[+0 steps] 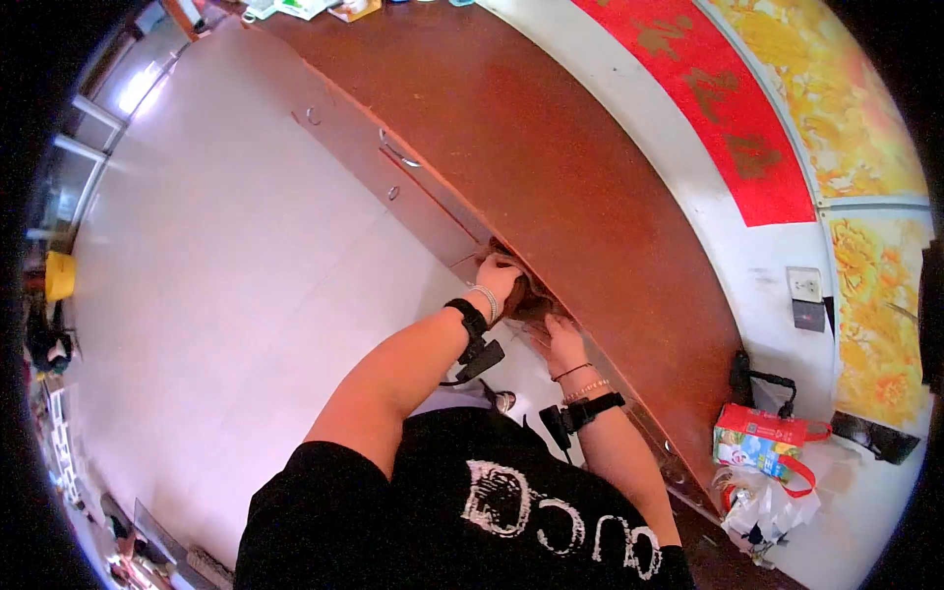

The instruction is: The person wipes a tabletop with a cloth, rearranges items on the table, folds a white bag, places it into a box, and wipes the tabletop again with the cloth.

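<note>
Below the front edge of a long brown cabinet top [551,167], both of my hands are at an opening in the cabinet front. My left hand [500,279] is closed around the edge of some dark brown material [529,300], too small and shadowed to identify. To its right, my right hand [564,342] is at the lower side of the opening, fingers pointing up toward the same material; its grip is not clear. Black straps with small devices are on both wrists.
Metal ring handles [393,193] line the cabinet front at the left. A red gift bag [757,442] and a white plastic bag [772,509] stand at the cabinet's right end. A yellow bucket [60,276] is at the far left.
</note>
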Motion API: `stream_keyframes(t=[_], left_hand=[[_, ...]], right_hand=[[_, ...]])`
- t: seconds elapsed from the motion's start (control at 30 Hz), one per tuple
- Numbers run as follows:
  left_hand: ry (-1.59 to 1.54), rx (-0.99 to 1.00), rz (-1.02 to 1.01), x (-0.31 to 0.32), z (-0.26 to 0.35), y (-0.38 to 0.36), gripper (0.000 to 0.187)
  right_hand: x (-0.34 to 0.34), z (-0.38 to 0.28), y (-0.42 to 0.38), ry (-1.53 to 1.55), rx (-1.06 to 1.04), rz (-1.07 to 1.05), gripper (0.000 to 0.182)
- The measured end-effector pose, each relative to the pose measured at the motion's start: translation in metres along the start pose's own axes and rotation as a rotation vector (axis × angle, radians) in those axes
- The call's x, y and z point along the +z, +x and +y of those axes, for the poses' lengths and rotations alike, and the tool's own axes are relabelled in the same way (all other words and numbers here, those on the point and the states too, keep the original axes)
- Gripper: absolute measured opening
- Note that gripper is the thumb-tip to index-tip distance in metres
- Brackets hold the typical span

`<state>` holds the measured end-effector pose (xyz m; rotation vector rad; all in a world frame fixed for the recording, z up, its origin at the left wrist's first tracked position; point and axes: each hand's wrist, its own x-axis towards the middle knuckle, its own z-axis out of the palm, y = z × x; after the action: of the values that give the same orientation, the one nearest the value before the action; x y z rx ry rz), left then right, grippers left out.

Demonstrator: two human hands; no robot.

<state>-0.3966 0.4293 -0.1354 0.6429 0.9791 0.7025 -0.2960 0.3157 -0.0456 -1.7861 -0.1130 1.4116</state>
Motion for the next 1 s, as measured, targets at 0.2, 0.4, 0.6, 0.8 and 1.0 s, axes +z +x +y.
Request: stream_keyframes(t=[0.2,0.4,0.6,0.8,1.0], left_hand=[[0.418,-0.298,-0.247,-0.010,-0.054,-0.006,0.044],[0.487,-0.313,-0.553,0.002,-0.053,-0.036,0.037],[1.192,0.054,-0.975,-0.003,-0.034,-0.091,0.027],[0.856,0.235,-1.150,-0.037,-0.045,-0.161,0.024],[1.055,0.241,-1.373,-0.048,-0.035,-0.257,0.018]], right_hand=[[0.002,0.032,-0.019,-0.079,0.145,-0.119,0.025],[-0.062,0.119,-0.063,0.304,0.134,0.140,0.023],[-0.114,0.174,-0.096,0.583,0.047,0.037,0.024],[-0.036,0.170,-0.151,0.645,-0.115,0.001,0.036],[0.025,0.227,-0.187,1.017,-0.061,-0.272,0.046]])
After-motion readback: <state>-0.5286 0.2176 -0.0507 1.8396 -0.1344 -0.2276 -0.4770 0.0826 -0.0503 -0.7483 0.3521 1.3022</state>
